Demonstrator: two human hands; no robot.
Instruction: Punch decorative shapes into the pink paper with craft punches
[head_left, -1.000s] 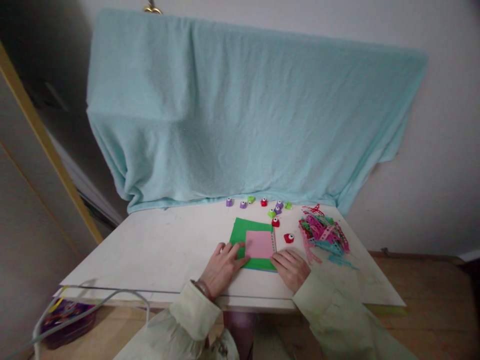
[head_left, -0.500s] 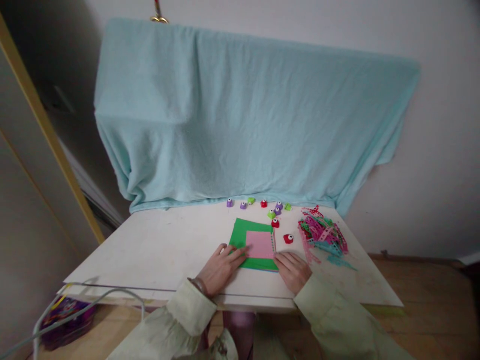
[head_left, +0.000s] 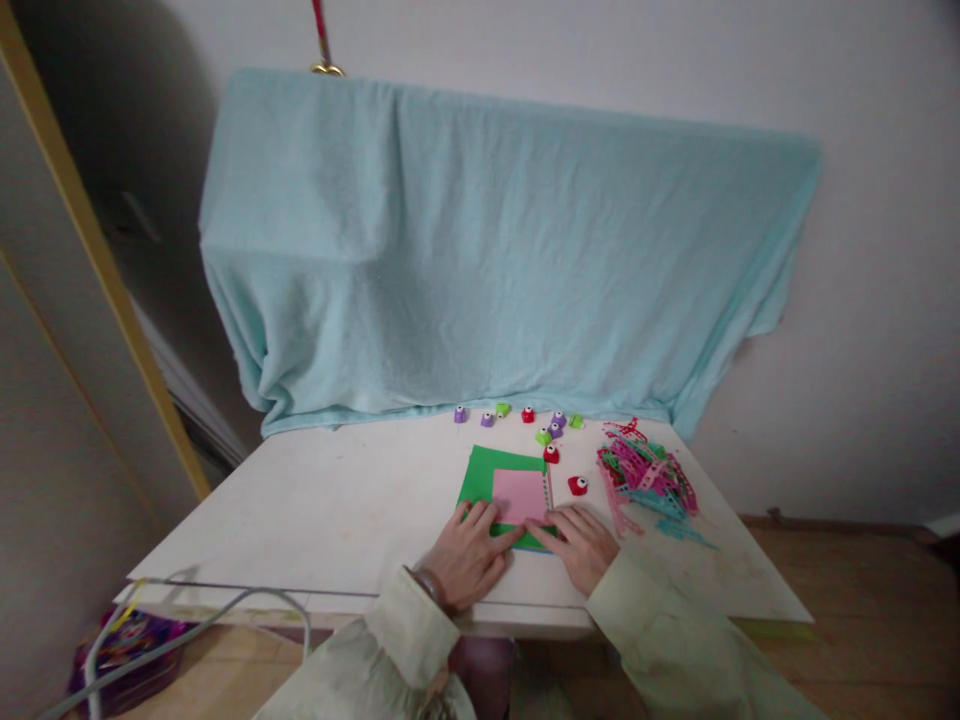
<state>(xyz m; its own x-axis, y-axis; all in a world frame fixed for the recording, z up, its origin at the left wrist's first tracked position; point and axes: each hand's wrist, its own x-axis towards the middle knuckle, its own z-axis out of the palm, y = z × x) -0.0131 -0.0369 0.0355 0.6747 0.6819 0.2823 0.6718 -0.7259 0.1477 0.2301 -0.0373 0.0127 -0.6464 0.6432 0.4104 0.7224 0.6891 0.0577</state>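
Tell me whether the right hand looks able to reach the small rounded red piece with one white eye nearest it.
Probably yes: the red piece lies just beyond the right hand, and only flat white tabletop shows between them.

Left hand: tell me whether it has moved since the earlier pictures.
Yes: the left hand has shifted right, nearer the pile.
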